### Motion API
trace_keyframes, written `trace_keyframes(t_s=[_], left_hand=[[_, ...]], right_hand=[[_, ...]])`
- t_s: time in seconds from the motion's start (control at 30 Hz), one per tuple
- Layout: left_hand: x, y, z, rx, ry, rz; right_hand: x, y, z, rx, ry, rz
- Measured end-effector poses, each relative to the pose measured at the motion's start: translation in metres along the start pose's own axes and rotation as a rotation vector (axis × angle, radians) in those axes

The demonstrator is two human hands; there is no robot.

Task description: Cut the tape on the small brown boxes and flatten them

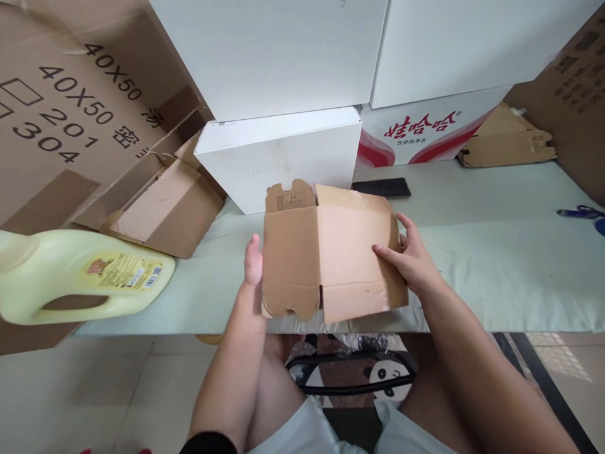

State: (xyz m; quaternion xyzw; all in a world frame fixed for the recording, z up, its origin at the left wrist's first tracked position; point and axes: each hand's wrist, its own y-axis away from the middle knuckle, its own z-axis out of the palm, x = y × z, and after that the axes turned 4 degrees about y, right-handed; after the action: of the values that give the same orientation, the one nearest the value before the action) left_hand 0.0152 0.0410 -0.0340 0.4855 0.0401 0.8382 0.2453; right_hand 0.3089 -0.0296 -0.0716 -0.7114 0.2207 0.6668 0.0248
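Observation:
A partly unfolded brown cardboard box (357, 243) is held up over the front part of the table, with its slotted flaps spread and a crease down its middle. My right hand (412, 255) grips its right edge, thumb on the face and an index finger at the edge. At the left edge is my left hand (254, 261), its thumb pointing up beside the cardboard. The other left fingers are hidden behind the panel, where they seem to support it. Small print (290, 200) marks the upper left flap.
The table (472, 252) has a pale green cover. Behind the cardboard stand a white box (278, 161) and a black phone (382, 188). A yellow jug (89, 274) and an open carton (163, 202) lie left. Scissors (586, 212) and folded cardboard (508, 142) are right.

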Motion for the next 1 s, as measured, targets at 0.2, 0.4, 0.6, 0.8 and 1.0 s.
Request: trace_keyframes(t_s=[0.2, 0.4, 0.6, 0.8, 1.0], left_hand=[[0.003, -0.004, -0.008, 0.029, -0.085, 0.024], [-0.005, -0.017, -0.012, 0.163, -0.252, 0.044], [-0.008, -0.021, -0.011, 0.207, -0.267, 0.11], [-0.009, -0.022, -0.012, 0.209, -0.266, 0.111], [-0.008, -0.021, -0.01, 0.205, -0.251, 0.086]], right_hand=[[-0.002, 0.0, -0.007, 0.141, 0.156, -0.051], [0.001, -0.002, -0.012, 0.195, 0.249, -0.125], [0.005, -0.004, -0.011, 0.216, 0.28, -0.152], [0.005, -0.003, -0.01, 0.214, 0.262, -0.151], [0.004, -0.003, -0.01, 0.184, 0.275, -0.132]])
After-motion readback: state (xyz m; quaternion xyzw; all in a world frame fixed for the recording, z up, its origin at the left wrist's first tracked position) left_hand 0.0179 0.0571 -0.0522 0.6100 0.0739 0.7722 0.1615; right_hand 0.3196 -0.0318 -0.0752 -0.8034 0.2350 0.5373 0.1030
